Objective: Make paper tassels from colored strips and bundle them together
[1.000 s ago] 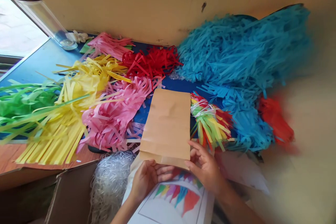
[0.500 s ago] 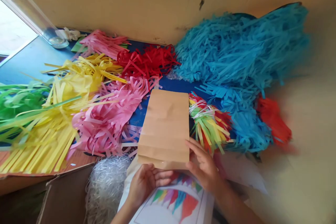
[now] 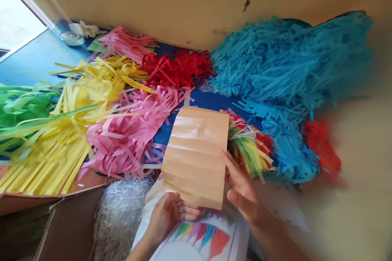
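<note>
A creased piece of brown paper (image 3: pixel 196 155) is tilted up in front of me; whether it is one sheet or a flat bag I cannot tell. My left hand (image 3: pixel 174 216) pinches its lower left edge, thumb near the front and fingers curled underneath. At the right edge, my right hand (image 3: pixel 243 193) is open, its fingertips against the paper and its thumb held apart. Below the brown paper lies a white printed sheet (image 3: pixel 171 253) with a row of coloured pennants, partly covered by my left hand. A tied multicoloured strip bundle (image 3: pixel 252 147) rests just right of the brown paper.
Pink (image 3: pixel 125 138), yellow (image 3: pixel 58 151), green (image 3: pixel 24 108) and red strips (image 3: pixel 180 67) spread over the blue table (image 3: pixel 24 59). A large blue fringe heap (image 3: pixel 275 61) leans at the wall. Clear shreds (image 3: pixel 119 216) and a cardboard box (image 3: pixel 73 224) are lower left; a bottle (image 3: pixel 45 6) stands upper left.
The brown paper has tilted and its lower right corner has dropped. My right hand has shifted slightly right, its thumb coming off the paper. My left hand keeps its hold.
</note>
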A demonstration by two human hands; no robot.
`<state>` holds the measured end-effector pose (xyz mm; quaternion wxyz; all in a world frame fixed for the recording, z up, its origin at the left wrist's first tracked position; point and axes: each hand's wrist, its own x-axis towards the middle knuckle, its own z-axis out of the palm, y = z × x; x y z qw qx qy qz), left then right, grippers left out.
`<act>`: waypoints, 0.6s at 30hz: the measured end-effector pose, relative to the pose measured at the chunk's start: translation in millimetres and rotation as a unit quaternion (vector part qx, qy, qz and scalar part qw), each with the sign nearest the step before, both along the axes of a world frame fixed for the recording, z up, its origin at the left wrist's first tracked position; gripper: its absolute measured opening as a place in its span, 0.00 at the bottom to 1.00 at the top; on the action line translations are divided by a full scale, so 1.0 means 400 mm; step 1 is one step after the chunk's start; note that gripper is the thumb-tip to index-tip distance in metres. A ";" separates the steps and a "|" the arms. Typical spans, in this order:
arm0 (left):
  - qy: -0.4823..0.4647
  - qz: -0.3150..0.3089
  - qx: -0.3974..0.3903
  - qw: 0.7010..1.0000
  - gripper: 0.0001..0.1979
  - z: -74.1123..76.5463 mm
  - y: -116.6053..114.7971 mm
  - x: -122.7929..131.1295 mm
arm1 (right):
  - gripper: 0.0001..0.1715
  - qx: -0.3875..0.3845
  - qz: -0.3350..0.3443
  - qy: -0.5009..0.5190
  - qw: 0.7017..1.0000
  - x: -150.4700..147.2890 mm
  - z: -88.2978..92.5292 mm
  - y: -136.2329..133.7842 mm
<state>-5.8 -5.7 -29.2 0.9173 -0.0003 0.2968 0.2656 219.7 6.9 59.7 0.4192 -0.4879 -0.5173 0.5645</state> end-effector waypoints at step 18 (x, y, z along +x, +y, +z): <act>0.038 -0.007 0.037 0.999 0.17 -0.001 0.000 0.001 | 0.46 0.046 0.003 -0.065 0.997 -0.006 0.012 -0.024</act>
